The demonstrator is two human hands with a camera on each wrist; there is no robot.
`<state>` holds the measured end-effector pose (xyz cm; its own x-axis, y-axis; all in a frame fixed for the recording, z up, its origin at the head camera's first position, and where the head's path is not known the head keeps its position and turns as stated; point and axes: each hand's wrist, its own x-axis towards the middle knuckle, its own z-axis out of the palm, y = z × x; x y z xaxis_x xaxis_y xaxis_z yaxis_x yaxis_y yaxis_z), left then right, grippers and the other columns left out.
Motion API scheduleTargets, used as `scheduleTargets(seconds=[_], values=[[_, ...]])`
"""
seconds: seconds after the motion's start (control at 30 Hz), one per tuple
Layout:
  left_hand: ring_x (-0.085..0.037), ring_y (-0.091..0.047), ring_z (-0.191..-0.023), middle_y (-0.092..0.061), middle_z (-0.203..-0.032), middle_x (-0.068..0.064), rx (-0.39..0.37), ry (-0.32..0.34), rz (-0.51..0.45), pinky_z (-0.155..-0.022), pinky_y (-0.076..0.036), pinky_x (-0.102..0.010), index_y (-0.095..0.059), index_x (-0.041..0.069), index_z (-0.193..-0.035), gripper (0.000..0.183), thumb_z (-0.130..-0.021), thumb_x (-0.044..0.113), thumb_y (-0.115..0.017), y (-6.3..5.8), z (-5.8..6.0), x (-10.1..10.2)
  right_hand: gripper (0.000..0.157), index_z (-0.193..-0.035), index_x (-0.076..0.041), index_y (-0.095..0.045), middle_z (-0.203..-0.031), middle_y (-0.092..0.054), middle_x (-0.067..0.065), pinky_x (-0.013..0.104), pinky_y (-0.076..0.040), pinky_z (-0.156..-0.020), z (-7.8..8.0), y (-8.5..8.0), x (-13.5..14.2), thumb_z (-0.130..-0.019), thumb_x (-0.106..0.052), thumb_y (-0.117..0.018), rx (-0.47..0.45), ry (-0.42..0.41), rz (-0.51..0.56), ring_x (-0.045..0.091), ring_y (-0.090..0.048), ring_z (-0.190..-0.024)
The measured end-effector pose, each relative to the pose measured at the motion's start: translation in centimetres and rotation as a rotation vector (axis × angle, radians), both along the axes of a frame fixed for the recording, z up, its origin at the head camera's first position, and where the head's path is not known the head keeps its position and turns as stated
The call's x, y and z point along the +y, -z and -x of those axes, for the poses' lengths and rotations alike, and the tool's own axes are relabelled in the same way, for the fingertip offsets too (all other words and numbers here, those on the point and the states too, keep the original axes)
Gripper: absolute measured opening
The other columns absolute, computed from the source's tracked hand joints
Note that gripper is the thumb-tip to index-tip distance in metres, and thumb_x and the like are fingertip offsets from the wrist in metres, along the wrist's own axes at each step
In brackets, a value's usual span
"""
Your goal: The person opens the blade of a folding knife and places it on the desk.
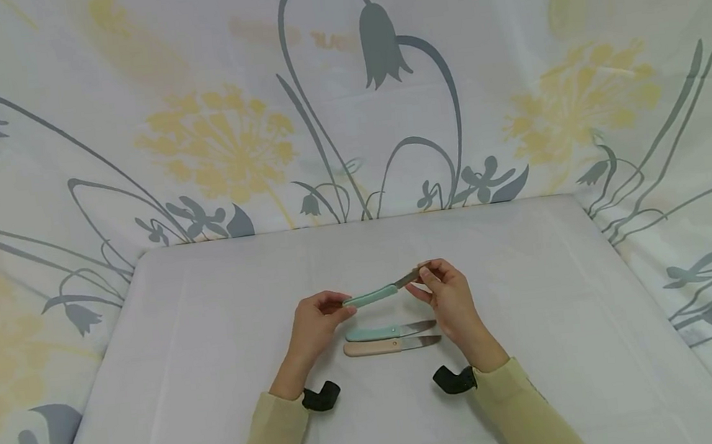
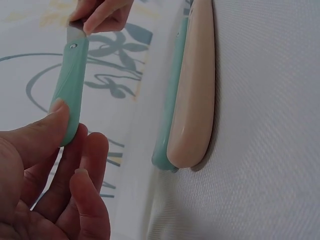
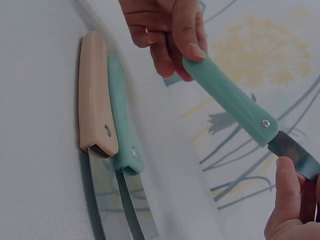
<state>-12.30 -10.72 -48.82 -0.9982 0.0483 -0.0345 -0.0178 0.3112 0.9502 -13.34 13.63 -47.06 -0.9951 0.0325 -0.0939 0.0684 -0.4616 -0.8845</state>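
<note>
A folding knife with a mint green handle (image 1: 372,296) is held up off the table between both hands, its blade unfolded. My left hand (image 1: 317,325) pinches the handle's butt end between thumb and fingers. At the other end, my right hand (image 1: 451,302) pinches the metal blade (image 3: 295,154). Below them on the table lie two more knives side by side with blades out: a second mint green knife (image 1: 373,334) and, nearer me, a beige knife (image 1: 372,347). In the left wrist view the beige handle (image 2: 192,95) partly covers the green one behind it.
The knives lie on a white cloth-covered table (image 1: 208,302). Behind it rises a curtain (image 1: 348,143) printed with grey and yellow flowers, which also encloses both sides. A black strap-like piece (image 1: 322,396) sits at the left wrist, another (image 1: 454,379) at the right.
</note>
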Motion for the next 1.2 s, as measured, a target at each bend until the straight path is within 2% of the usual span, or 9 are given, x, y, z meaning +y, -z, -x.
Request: scheduleTargets(seconds=[0.37, 0.7, 0.87, 1.07, 1.2], values=[[-0.016, -0.066, -0.079, -0.072, -0.087, -0.001, -0.023, 0.033, 0.023, -0.075, -0.051, -0.034, -0.075, 0.006, -0.099, 0.018, -0.083, 0.012, -0.081, 0.1, 0.2, 0.2, 0.013, -0.096, -0.005, -0.058, -0.097, -0.059, 0.005, 0.035, -0.055, -0.084, 0.0, 0.1, 0.0, -0.103, 0.001, -0.050, 0.003, 0.011, 0.086, 0.015, -0.064, -0.089], [-0.016, -0.068, -0.083, -0.072, -0.092, -0.001, -0.017, 0.016, 0.022, -0.080, -0.054, -0.036, -0.076, 0.008, -0.101, 0.018, -0.084, 0.013, -0.081, 0.4, 0.0, -0.1, 0.008, -0.098, -0.007, -0.063, -0.098, -0.062, 0.005, 0.041, -0.054, -0.088, -0.3, 0.5, 0.7, -0.099, -0.001, -0.058, -0.004, -0.036, 0.061, 0.018, -0.064, -0.092], [-0.015, -0.066, -0.081, -0.070, -0.096, 0.000, -0.008, -0.004, 0.024, -0.073, -0.052, -0.033, -0.077, 0.010, -0.102, 0.017, -0.086, 0.014, -0.079, 0.7, 0.0, -0.5, 0.005, -0.104, -0.001, -0.061, -0.100, -0.062, 0.007, 0.040, -0.054, -0.088, -0.2, 0.8, 1.4, -0.099, -0.002, -0.060, -0.036, -0.067, -0.091, 0.017, -0.065, -0.091], [-0.015, -0.067, -0.083, -0.069, -0.102, -0.002, -0.031, -0.013, 0.020, -0.072, -0.054, -0.029, -0.076, 0.010, -0.107, 0.019, -0.088, 0.011, -0.077, 0.5, 0.0, -0.7, 0.023, -0.117, 0.011, -0.058, -0.100, -0.063, 0.009, 0.037, -0.056, -0.085, -0.2, 1.3, 2.4, -0.098, -0.002, -0.061, -0.064, -0.099, -0.346, 0.020, -0.066, -0.091], [-0.017, -0.067, -0.085, -0.069, -0.102, -0.004, -0.027, -0.011, 0.032, -0.072, -0.054, -0.030, -0.075, 0.009, -0.108, 0.020, -0.088, 0.010, -0.076, 0.4, -0.2, -0.9, 0.024, -0.118, 0.008, -0.061, -0.101, -0.066, 0.013, 0.032, -0.057, -0.080, -0.2, 1.6, 2.9, -0.097, -0.004, -0.064, -0.083, -0.115, -0.528, 0.025, -0.067, -0.092]])
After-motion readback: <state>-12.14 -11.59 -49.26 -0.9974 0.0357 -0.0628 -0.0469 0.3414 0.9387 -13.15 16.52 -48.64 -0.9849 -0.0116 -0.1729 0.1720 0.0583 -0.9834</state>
